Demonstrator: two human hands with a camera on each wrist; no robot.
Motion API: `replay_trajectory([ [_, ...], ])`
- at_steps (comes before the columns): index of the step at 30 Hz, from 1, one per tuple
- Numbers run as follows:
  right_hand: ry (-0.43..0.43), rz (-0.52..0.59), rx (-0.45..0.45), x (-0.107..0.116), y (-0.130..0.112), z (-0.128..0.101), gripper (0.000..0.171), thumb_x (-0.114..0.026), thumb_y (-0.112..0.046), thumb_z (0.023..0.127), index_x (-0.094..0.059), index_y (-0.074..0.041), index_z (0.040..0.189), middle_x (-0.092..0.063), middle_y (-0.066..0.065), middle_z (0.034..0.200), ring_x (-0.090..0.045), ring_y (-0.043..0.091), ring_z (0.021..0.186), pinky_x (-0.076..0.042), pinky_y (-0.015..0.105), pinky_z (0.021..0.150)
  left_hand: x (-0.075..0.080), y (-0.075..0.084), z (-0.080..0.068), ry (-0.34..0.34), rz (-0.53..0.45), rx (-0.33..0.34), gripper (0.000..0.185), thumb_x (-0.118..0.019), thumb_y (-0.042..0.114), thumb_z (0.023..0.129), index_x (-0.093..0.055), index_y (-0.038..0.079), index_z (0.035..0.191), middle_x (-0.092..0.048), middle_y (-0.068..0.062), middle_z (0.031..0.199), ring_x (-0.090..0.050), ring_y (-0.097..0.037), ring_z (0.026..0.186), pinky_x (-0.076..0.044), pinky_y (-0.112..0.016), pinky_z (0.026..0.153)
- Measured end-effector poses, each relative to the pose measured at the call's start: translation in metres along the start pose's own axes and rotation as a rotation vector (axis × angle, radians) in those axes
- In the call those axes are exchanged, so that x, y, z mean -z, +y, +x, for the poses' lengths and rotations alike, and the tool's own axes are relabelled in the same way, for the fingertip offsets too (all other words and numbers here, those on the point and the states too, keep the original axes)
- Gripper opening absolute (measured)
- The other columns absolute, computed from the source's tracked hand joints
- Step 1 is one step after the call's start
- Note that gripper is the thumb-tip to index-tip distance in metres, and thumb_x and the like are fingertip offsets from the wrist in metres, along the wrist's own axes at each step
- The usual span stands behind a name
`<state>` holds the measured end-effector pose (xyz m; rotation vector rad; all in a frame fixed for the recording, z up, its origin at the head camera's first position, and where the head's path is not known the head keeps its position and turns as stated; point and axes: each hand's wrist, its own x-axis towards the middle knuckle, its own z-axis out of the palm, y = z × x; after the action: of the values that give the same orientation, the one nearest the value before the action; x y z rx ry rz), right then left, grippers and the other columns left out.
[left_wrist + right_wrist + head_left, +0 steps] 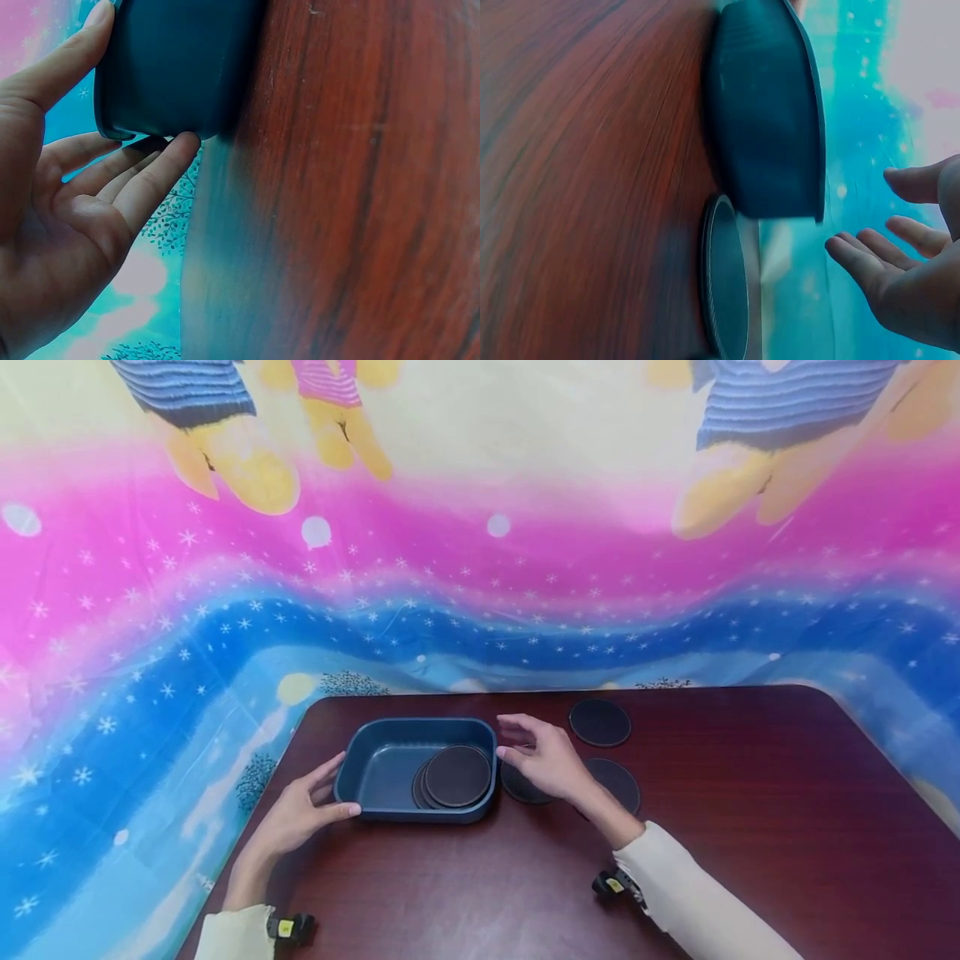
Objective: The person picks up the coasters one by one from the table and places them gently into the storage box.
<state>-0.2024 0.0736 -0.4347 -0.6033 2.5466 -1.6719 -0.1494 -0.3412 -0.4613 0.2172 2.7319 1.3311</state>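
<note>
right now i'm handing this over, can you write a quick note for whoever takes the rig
Left hand: open, thumb and fingers touching the left end of the blue tray.
Right hand: open, empty, hovering just right of the tray.
Done: a few coasters in the tray, stacked at its right side.
Left: three coasters on the table right of the tray: far coaster, near coaster, and one partly under the right hand.

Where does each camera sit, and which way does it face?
Head: above, facing forward and down at the table; both hands and sleeves show.
Left wrist: low at the table edge, facing the left hand touching the blue tray.
Right wrist: low, facing the tray's side and a dark round mat; right hand open.
All views share the tray.
</note>
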Motion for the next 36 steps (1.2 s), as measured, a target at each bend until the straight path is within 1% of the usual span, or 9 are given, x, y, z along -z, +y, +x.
replay_trajectory([
  [5,0.013,0.02,-0.021,0.025,0.02,-0.014,0.05,-0.073,-0.015,0.104,-0.06,-0.013,0.152,-0.066,0.017,0.148,-0.067,0.038,0.136,-0.061,0.047,0.105,-0.001,0.003,0.0,-0.007,-0.011,0.002,0.095,-0.084,0.027,0.095,-0.03,0.012,0.171,-0.051,-0.027,0.162,-0.056,-0.048,0.144,-0.063,-0.048,0.101],
  [9,0.013,0.01,-0.036,0.047,0.034,-0.027,0.052,-0.071,-0.015,0.105,-0.057,-0.009,0.155,-0.063,0.023,0.152,-0.065,0.04,0.138,-0.062,0.044,0.104,0.0,0.003,0.0,-0.004,-0.012,0.0,0.094,-0.085,0.026,0.095,-0.03,0.012,0.171,-0.051,-0.028,0.161,-0.056,-0.049,0.143,-0.063,-0.048,0.1],
  [11,0.01,-0.005,-0.038,0.057,0.04,-0.032,0.055,-0.072,-0.015,0.104,-0.055,-0.007,0.156,-0.06,0.025,0.153,-0.063,0.043,0.139,-0.061,0.044,0.104,0.001,0.004,0.0,-0.005,-0.014,-0.003,0.094,-0.085,0.025,0.095,-0.03,0.011,0.171,-0.051,-0.028,0.161,-0.056,-0.05,0.143,-0.063,-0.049,0.099],
  [15,-0.01,-0.079,-0.046,0.074,0.051,-0.041,0.064,-0.075,-0.019,0.103,-0.05,-0.004,0.159,-0.056,0.025,0.158,-0.059,0.044,0.144,-0.055,0.052,0.112,0.001,0.004,0.0,-0.011,-0.021,0.007,0.095,-0.085,0.025,0.095,-0.029,0.012,0.171,-0.051,-0.028,0.161,-0.056,-0.05,0.144,-0.063,-0.049,0.1],
  [18,-0.022,-0.166,-0.046,0.084,0.057,-0.046,0.068,-0.076,-0.024,0.102,-0.048,-0.004,0.161,-0.054,0.022,0.161,-0.056,0.043,0.146,-0.049,0.057,0.117,0.002,0.003,0.0,-0.015,-0.019,0.017,0.095,-0.084,0.026,0.096,-0.029,0.012,0.171,-0.05,-0.029,0.162,-0.055,-0.05,0.144,-0.063,-0.049,0.1],
  [20,-0.024,-0.232,-0.048,0.09,0.061,-0.05,0.069,-0.077,-0.026,0.102,-0.047,-0.006,0.161,-0.055,0.021,0.161,-0.057,0.044,0.146,-0.049,0.06,0.116,0.002,0.003,0.001,-0.018,-0.017,0.019,0.095,-0.084,0.026,0.096,-0.028,0.012,0.171,-0.05,-0.029,0.162,-0.055,-0.05,0.144,-0.062,-0.05,0.101],
  [24,-0.014,-0.375,-0.066,0.102,0.065,-0.058,0.071,-0.078,-0.035,0.1,-0.05,-0.011,0.161,-0.059,0.019,0.157,-0.059,0.046,0.141,-0.051,0.066,0.11,0.001,0.002,0.001,-0.018,-0.012,0.02,0.095,-0.084,0.027,0.096,-0.029,0.011,0.171,-0.049,-0.029,0.162,-0.054,-0.05,0.145,-0.062,-0.05,0.101],
  [29,-0.03,-0.444,-0.091,0.111,0.068,-0.065,0.076,-0.08,-0.039,0.098,-0.05,-0.01,0.161,-0.057,0.023,0.158,-0.055,0.049,0.143,-0.05,0.069,0.11,0.0,0.001,0.001,-0.016,-0.008,0.023,0.095,-0.084,0.028,0.096,-0.029,0.01,0.171,-0.049,-0.029,0.162,-0.054,-0.05,0.145,-0.062,-0.05,0.101],
  [36,-0.088,-0.521,-0.081,0.115,0.074,-0.069,0.077,-0.082,-0.038,0.096,-0.051,-0.006,0.159,-0.056,0.024,0.158,-0.055,0.047,0.144,-0.05,0.066,0.111,0.001,0.0,0.002,-0.015,-0.002,0.018,0.095,-0.084,0.026,0.096,-0.028,0.01,0.171,-0.049,-0.03,0.162,-0.053,-0.051,0.145,-0.062,-0.049,0.102],
])
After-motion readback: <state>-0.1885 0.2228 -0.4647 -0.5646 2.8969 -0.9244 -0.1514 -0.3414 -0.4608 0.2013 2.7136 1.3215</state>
